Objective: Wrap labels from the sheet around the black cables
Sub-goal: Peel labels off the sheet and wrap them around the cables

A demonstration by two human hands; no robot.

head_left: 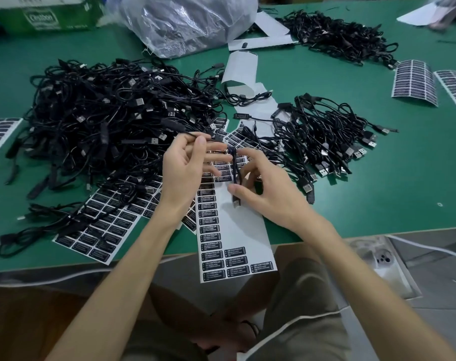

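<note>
Over the sheet (237, 230), the cable (234, 169) points plug-end nearward.

A crumpled plastic bag (185, 19) sits beside a green carton (47, 14).

Left hand (185, 170) and right hand (269, 195) on black cable (233, 173) above label sheet (238, 230)

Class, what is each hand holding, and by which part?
Both hold one black cable: the left hand pinches its thin cord, the right hand grips near the USB plug.
</note>
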